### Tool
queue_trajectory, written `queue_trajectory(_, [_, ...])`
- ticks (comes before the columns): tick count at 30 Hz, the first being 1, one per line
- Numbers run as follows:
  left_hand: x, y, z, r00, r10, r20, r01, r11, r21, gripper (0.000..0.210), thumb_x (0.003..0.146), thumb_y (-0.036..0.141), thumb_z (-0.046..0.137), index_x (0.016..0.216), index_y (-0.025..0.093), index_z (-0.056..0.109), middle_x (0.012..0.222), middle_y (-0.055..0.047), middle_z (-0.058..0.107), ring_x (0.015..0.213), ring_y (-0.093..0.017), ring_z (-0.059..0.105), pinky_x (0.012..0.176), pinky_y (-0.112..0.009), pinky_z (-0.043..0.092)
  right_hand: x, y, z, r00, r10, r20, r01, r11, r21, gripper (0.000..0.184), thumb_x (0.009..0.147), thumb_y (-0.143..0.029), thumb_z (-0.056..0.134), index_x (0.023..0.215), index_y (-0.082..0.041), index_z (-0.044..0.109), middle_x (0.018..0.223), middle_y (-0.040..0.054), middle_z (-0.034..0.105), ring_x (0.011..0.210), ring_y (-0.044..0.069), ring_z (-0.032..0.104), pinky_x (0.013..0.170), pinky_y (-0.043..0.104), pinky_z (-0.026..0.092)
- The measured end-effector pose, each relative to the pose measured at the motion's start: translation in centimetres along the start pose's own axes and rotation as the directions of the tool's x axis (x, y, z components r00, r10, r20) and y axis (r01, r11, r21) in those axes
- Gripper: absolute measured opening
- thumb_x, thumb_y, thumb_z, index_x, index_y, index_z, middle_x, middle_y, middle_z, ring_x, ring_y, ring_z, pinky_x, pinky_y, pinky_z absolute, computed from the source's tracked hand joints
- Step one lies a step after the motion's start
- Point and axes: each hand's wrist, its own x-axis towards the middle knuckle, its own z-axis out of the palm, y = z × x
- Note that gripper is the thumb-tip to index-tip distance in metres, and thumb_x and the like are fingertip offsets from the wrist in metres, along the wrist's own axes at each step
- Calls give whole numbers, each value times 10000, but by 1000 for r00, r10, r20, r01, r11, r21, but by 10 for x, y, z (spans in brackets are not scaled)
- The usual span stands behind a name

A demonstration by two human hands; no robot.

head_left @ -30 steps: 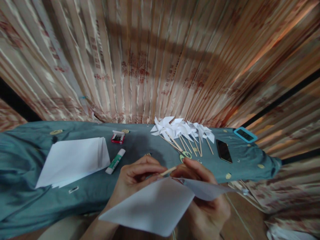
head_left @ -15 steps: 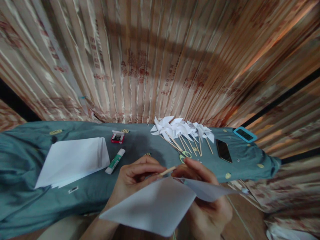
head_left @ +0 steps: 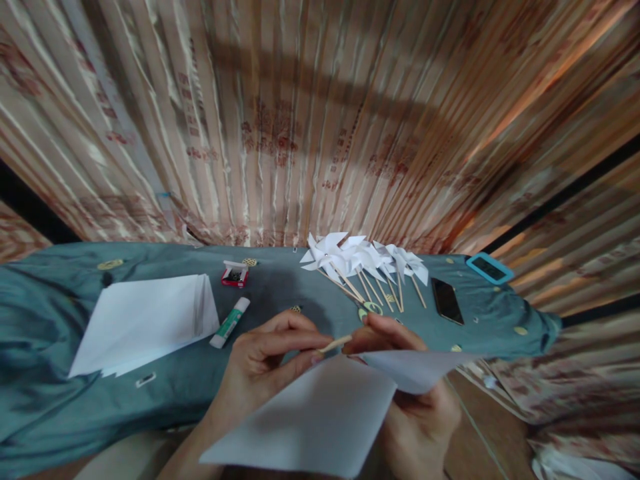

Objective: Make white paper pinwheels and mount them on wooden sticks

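Between the thumb and fingers of my left hand is a thin wooden stick, whose tip points right toward the other hand. My right hand is closed on a white paper pinwheel, with its fingers behind and above the paper. One large blade hangs low in front of me and another sticks out to the right. The stick's end lies close to the pinwheel's upper middle; whether the two touch I cannot tell. Part of the right hand's fingers is hidden by the paper.
Finished pinwheels on sticks lie at the table's back, near green-handled scissors. To the left are white paper sheets, a glue stick and a small red box. A phone and a blue-framed clock lie right.
The paper pinwheel has tilted slightly in my right hand, its right blade shifting a little up and left. Both hands keep their grip and have moved only slightly.
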Motion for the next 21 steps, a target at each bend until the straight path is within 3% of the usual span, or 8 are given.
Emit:
queue_trajectory(4, [-1,-1,-1,1000,26,8,-27,999,28,107,766,270,751,852,285,812,689,-58,685,617,-138,638,539,-194,476,3,2,-1,995,95,33,-97,992,79,409,757,-182,763,1151,-244,675,860,39,770,694,186,733,588,252,605])
queue_trajectory(7, [-5,-7,-1,998,8,-58,-7,1000,8,115,769,329,746,845,273,812,698,-62,684,644,-150,636,570,-214,491,6,9,4,981,191,45,-195,972,131,388,725,-210,784,1101,-201,691,841,50,774,687,188,735,607,260,614])
queue_trajectory(14, [-15,-30,-6,947,-228,-225,247,967,59,135,703,309,756,763,200,809,742,-66,699,699,-170,619,625,-244,500,10,48,35,883,454,122,-469,837,282,457,603,-312,815,1014,-146,700,813,63,777,672,198,717,625,298,604])
queue_trajectory(19, [-26,-58,-11,886,-347,-307,345,937,-64,185,629,336,799,689,162,788,752,-74,719,713,-192,639,623,-256,511,5,79,53,831,523,191,-556,791,254,373,586,-302,796,912,-147,702,773,37,761,659,184,691,643,296,577])
queue_trajectory(21, [-31,-73,-13,862,-400,-311,390,916,-98,195,614,333,803,706,162,790,783,-76,738,772,-222,664,695,-291,539,1,91,57,821,527,218,-567,795,214,326,600,-314,794,864,-150,695,771,34,757,665,184,684,661,304,575])
